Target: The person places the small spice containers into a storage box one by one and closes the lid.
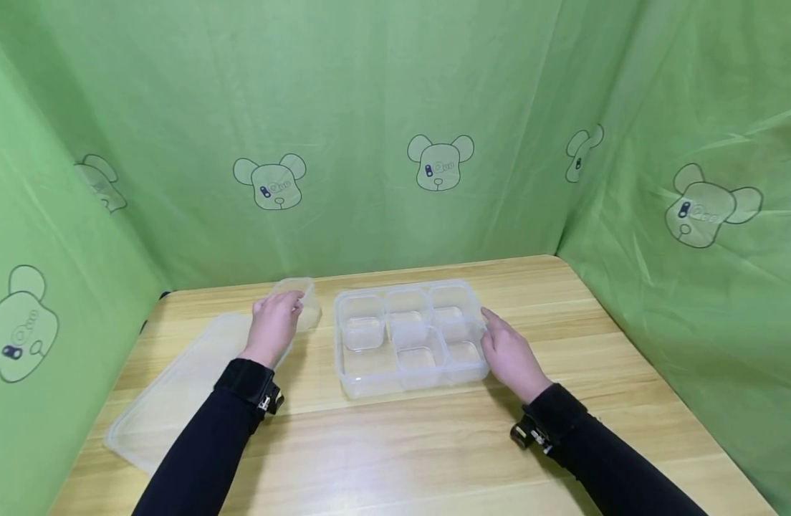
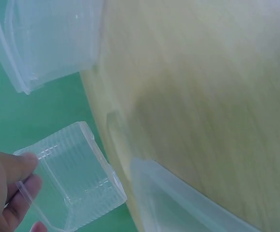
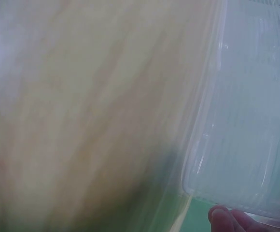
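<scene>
My left hand [image 1: 276,326] pinches the wall of a small clear plastic box [image 2: 79,174] between thumb and fingers. In the head view this box is at the table's back left, partly behind the hand. A larger clear plastic box [image 1: 372,383] stands mid-table, with several small clear boxes [image 1: 363,333] set inside it in two rows. At its front left corner the bare bottom shows. My right hand [image 1: 514,358] rests with extended fingers against the larger box's right side; in the right wrist view only fingertips [image 3: 219,218] show beside its wall.
A flat, frosted clear lid [image 1: 183,394] lies slanted on the table's left, partly under my left forearm. The wooden table [image 1: 382,459] ends at green cloth [image 1: 357,93] on the back and both sides. Each wrist carries a black strap with a small camera.
</scene>
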A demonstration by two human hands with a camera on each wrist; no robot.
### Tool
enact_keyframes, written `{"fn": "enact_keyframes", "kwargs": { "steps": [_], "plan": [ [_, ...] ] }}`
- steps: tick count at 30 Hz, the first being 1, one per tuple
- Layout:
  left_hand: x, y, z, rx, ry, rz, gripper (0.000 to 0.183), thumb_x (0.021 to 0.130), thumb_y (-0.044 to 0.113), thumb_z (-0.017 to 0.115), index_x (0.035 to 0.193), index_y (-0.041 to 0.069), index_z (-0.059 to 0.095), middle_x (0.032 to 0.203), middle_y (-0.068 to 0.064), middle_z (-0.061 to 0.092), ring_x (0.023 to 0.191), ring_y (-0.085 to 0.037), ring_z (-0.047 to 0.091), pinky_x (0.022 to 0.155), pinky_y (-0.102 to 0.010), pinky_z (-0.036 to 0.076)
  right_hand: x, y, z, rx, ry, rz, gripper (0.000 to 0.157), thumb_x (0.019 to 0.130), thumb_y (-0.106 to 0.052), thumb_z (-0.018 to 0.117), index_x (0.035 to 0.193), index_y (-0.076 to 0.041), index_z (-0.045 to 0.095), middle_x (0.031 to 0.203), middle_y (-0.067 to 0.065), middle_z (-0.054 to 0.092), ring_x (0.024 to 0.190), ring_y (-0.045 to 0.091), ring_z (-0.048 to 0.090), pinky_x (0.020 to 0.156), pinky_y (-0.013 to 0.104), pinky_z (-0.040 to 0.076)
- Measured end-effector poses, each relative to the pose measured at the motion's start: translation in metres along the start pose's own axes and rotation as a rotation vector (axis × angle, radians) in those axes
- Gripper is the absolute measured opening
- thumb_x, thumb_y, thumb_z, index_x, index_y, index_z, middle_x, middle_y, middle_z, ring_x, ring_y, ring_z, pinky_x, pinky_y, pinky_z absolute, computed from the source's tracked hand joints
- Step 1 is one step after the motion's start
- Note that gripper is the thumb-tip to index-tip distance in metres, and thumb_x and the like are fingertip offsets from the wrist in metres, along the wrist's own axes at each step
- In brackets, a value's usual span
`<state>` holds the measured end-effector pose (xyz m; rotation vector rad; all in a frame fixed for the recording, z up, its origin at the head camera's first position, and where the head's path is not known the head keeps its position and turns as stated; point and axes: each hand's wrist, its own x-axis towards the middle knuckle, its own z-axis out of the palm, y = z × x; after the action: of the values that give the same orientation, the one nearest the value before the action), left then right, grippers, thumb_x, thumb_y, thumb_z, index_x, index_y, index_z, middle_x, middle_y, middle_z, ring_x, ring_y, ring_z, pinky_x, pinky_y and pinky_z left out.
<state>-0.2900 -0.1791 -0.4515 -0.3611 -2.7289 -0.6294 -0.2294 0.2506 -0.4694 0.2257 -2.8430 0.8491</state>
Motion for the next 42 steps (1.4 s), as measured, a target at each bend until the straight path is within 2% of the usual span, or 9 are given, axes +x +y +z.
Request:
{"fn": "enact_keyframes", "kwargs": {
  "steps": [5,13,20,25,32,42],
  "plan": [
    [-0.002,0.010,-0.010,-0.010,0.054,0.033,0.031,0.095,0.005,0.066,0.126,0.002,0.063,0.118,-0.016,0.070,0.112,-0.035,0.062,0.100,-0.054,0.039,-0.001,0.000,0.000,0.002,-0.005,0.001,0.051,0.105,-0.014,0.035,0.152,0.007,0.032,0.149,0.032,0.040,0.135,0.047,0.041,0.111,0.058,0.033],
    [-0.004,0.033,-0.028,-0.007,0.202,0.146,0.030,0.092,0.006,0.070,0.121,0.003,0.066,0.114,-0.013,0.071,0.111,-0.034,0.063,0.093,-0.052,0.044,0.001,0.003,-0.002,0.006,-0.014,0.006,0.051,0.106,-0.013,0.035,0.152,0.006,0.030,0.150,0.032,0.039,0.136,0.047,0.040,0.111,0.058,0.032],
    [-0.010,0.063,-0.040,0.020,0.273,0.255,0.031,0.089,0.005,0.074,0.119,0.005,0.069,0.108,-0.012,0.073,0.101,-0.032,0.066,0.088,-0.050,0.047,0.002,0.003,-0.001,0.003,-0.019,0.007,0.051,0.105,-0.013,0.034,0.152,0.007,0.030,0.150,0.032,0.039,0.137,0.047,0.039,0.111,0.058,0.032],
    [-0.017,0.081,-0.044,0.025,0.292,0.318,0.032,0.085,0.002,0.076,0.116,0.004,0.070,0.103,-0.010,0.074,0.099,-0.030,0.066,0.085,-0.047,0.047,0.002,0.002,-0.001,-0.001,-0.018,0.005,0.051,0.105,-0.013,0.034,0.152,0.007,0.030,0.150,0.032,0.039,0.136,0.047,0.039,0.111,0.058,0.032],
    [-0.028,0.102,-0.045,0.026,0.286,0.391,0.032,0.085,0.003,0.078,0.116,0.003,0.071,0.097,-0.008,0.074,0.091,-0.027,0.067,0.081,-0.044,0.049,0.002,0.001,-0.001,0.006,-0.023,0.006,0.051,0.105,-0.013,0.034,0.152,0.007,0.029,0.150,0.033,0.038,0.136,0.048,0.040,0.111,0.059,0.032],
    [-0.044,0.120,-0.036,0.005,0.263,0.510,0.031,0.085,0.003,0.077,0.115,0.002,0.069,0.097,-0.006,0.075,0.089,-0.023,0.068,0.078,-0.039,0.050,0.003,0.002,0.001,0.003,-0.028,0.013,0.052,0.106,-0.014,0.034,0.153,0.005,0.029,0.151,0.031,0.037,0.136,0.047,0.039,0.111,0.058,0.032]
  ]
}}
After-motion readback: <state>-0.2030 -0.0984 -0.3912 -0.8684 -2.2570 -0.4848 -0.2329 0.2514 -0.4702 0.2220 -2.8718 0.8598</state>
